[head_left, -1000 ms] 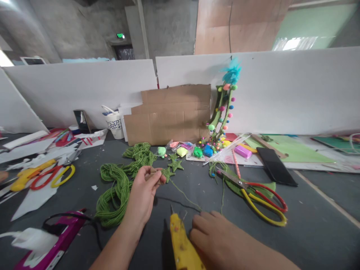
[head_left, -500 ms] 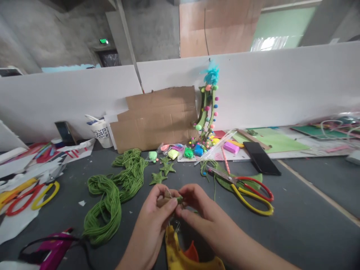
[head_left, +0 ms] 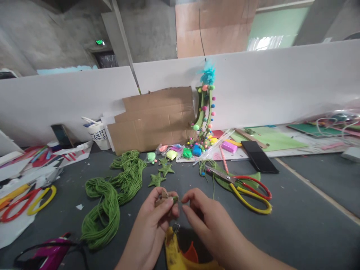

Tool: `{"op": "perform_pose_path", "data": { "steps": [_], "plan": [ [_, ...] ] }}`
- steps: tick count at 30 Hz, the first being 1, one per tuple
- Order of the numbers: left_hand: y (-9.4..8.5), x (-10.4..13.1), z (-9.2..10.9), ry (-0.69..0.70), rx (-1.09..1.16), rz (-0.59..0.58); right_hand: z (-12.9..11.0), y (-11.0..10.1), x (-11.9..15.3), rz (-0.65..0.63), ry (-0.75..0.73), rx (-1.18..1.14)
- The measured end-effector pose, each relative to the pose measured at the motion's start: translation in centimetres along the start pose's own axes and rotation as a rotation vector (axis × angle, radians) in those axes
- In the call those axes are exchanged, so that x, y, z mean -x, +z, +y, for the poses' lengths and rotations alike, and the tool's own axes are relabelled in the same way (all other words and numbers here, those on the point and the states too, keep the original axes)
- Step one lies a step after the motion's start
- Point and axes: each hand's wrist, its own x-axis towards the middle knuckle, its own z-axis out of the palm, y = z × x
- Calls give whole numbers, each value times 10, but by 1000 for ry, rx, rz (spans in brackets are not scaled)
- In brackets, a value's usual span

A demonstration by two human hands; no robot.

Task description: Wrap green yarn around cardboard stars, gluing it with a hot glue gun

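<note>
My left hand [head_left: 153, 219] pinches a small brown cardboard piece [head_left: 161, 201], its right tip wrapped in green yarn [head_left: 175, 200]. Its full shape is hidden by my fingers. Just to the right, my right hand [head_left: 204, 213] is closed in a pinch on a thin strand of the yarn at that tip. Below both hands lies a yellow glue gun [head_left: 173, 249] with an orange trigger. Two green yarn-wrapped stars [head_left: 166, 170] rest on the table beyond my hands, with more green beside them. A loose skein of green yarn [head_left: 102, 213] spreads to the left.
Red-and-yellow scissors [head_left: 239, 185] lie open at right over a green leaf-like piece. A black phone [head_left: 258, 157] is behind them. Cardboard [head_left: 154, 129] and a pompom-covered decoration [head_left: 208, 108] stand at the back. A purple glue gun [head_left: 53, 253] is at lower left.
My right hand has moved slightly away from my left, opening a small gap with a strand between. The cardboard piece shows more. The camera view has shifted slightly.
</note>
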Motion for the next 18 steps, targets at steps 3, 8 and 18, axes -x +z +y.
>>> {"op": "perform_pose_path", "data": {
  "steps": [3, 8, 18],
  "plan": [
    [0, -1, -1, -16, 27, 3, 2, 2, 1, -16, -125, 94],
    [0, 1, -4, 33, -46, 12, 7, 5, 2, 8, -267, 253],
    [-5, -1, -5, 259, -462, 54, 0, -11, -2, -44, -263, 385]
  ]
}}
